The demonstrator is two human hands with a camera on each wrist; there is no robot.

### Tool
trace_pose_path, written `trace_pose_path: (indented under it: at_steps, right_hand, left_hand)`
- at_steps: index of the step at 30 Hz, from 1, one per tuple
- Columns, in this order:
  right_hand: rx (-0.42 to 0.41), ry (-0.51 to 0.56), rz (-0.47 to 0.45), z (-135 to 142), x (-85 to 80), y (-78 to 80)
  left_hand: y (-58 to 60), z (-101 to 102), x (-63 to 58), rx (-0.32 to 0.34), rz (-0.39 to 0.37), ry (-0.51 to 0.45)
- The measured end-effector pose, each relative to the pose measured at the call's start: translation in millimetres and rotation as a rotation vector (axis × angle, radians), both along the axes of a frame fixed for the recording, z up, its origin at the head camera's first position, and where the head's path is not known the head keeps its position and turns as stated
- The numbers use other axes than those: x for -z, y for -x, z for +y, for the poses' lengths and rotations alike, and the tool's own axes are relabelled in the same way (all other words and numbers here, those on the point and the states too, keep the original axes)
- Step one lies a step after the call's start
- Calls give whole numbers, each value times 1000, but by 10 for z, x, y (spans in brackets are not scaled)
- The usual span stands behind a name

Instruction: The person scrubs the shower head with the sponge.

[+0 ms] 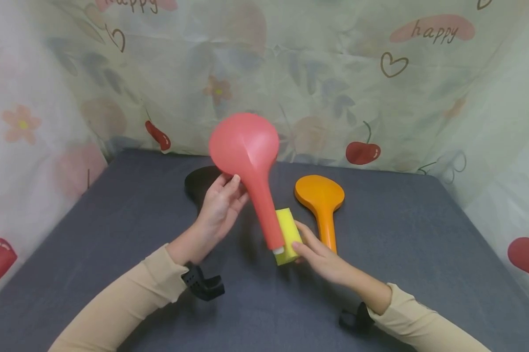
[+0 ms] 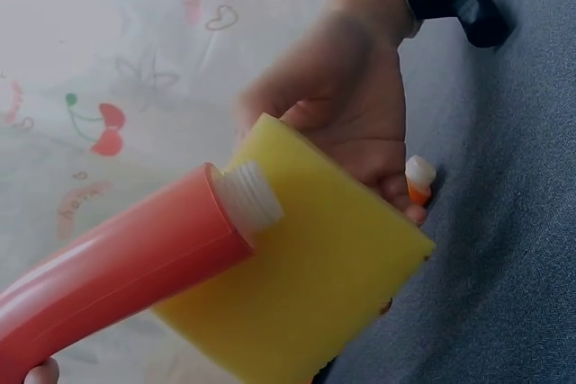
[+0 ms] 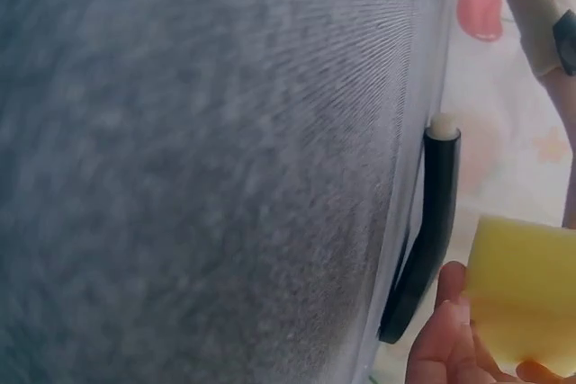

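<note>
My left hand (image 1: 216,210) grips a red handheld shower head (image 1: 245,146) near its neck, up off the table, with its round head at the top and its handle slanting down to the right. A white threaded end (image 2: 252,197) sticks out of the handle in the left wrist view. In my right hand (image 1: 321,256) is a yellow sponge (image 1: 292,233), pinched between thumb and fingers. Its broad face stands right at the lower end of the red handle. The right wrist view shows fingertips (image 3: 445,325) along the sponge's edge.
An orange shower head (image 1: 319,193) lies on the dark grey table (image 1: 401,234), just beyond my right hand. Behind my left hand lies a black shower head (image 1: 197,183), partly hidden; its handle shows in the right wrist view. Patterned cloth (image 1: 291,73) hangs around the table.
</note>
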State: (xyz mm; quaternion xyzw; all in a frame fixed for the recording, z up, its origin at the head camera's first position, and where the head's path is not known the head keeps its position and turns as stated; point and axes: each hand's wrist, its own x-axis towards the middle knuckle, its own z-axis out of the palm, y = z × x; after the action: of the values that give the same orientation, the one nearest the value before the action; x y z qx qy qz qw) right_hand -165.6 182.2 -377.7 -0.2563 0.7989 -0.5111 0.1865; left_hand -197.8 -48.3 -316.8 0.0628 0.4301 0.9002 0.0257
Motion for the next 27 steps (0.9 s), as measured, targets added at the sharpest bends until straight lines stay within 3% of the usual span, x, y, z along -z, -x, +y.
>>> trace_pose_path:
  at_steps: [13,22,27]
  right_hand:
    - [24,145,37,14,-85,-9]
    - [18,87,-47,-16,-7,-4]
    - [82,81,4,15,-54,-23]
  left_hand:
    - [50,-32,-4,-69,14,-38]
    - [26,-5,-25,-85,31,-60]
    - [33,-23,-24,-123,26,-27]
